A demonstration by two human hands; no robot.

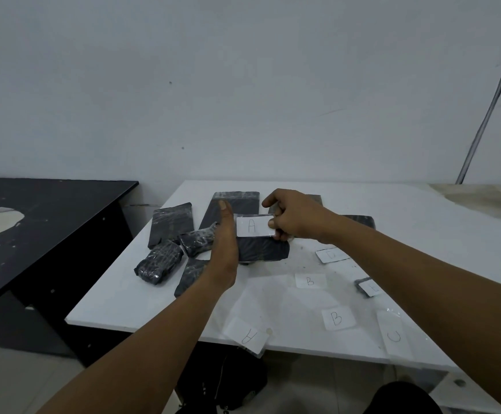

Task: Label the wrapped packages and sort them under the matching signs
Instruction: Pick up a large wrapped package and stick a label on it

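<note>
A black wrapped package lies on the white table with a white label marked A on top of it. My right hand pinches the label's right end between thumb and fingers. My left hand stands edge-on with straight fingers against the package's left side. Several other black wrapped packages lie to the left and behind, one of them a rounded bundle.
Loose paper labels lie near the front edge: an A, two marked B, a C, another by my right forearm. A small labelled package sits at right. A black desk stands to the left.
</note>
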